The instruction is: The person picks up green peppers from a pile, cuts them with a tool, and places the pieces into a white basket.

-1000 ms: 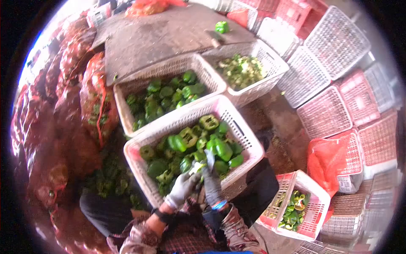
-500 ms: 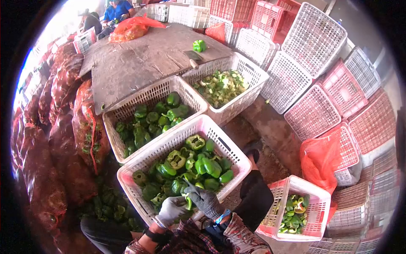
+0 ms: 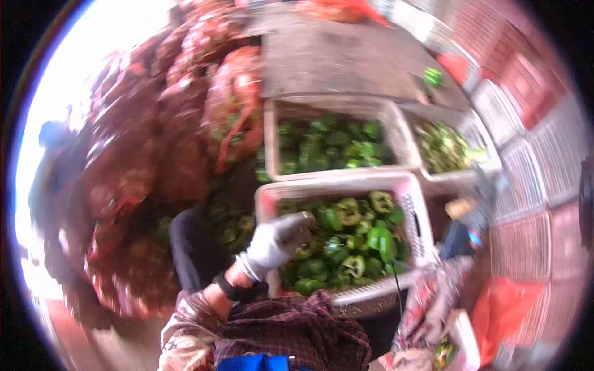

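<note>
My left hand [image 3: 272, 242], in a white and grey glove, is over the left side of a white crate [image 3: 340, 180] of cut green peppers [image 3: 352, 232]. Its fingers look curled together, and I cannot make out what they hold, if anything. Well to the right, my right hand [image 3: 479, 210] in a grey glove is smeared by motion, near the front right corner of a crate [image 3: 403, 133] of pale green pepper scraps [image 3: 440, 145]. A tan shape shows beside that hand, too blurred to name. Several whole-looking green peppers [image 3: 331, 145] fill another crate [image 3: 270, 139] behind.
A wooden board [image 3: 334, 55] at the back bears one green pepper [image 3: 433, 77] and an orange mesh bag [image 3: 340, 9]. Full red mesh sacks [image 3: 142, 142] are piled left. Stacked crates [image 3: 520, 244] line the right, with an orange net [image 3: 507, 315]. A blurred person [image 3: 52, 161] is far left.
The view has swung left. My hands, together over the front crate's near edge before, are now far apart; the right has moved out toward the scrap crate. The pepper piece between them no longer shows.
</note>
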`<state>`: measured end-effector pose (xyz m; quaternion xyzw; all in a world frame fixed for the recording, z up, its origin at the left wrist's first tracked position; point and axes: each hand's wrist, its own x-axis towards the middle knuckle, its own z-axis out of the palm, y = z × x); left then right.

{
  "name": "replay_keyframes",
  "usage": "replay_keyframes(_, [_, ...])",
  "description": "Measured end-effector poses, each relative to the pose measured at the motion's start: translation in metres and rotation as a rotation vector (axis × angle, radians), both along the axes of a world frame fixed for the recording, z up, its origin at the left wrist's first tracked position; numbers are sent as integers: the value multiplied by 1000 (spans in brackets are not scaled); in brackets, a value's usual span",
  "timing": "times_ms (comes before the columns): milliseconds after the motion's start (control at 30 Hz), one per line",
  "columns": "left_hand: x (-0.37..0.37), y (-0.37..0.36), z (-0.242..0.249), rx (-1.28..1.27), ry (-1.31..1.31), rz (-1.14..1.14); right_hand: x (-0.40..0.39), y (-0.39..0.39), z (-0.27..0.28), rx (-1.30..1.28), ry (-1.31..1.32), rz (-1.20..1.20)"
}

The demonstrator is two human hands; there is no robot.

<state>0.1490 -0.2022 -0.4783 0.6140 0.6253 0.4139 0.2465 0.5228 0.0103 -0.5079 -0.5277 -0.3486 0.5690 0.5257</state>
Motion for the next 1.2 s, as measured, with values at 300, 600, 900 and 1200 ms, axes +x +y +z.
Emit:
replay_keyframes(300, [-252,-188,-20,257,-573,1002,20,-67,-5,7,-321,-9])
replay_keyframes(600, [-227,-221,-163,-751,604,731,-81,-215,48,-11,-570,-69])
replay_keyframes(900, [-285,-196,-190,-533,102,632,-125,-276,122,159,-527,76])
replay_keyframes(1200, [-169,-181,26,351,-834,392,-236,-276,114,581,-750,865])
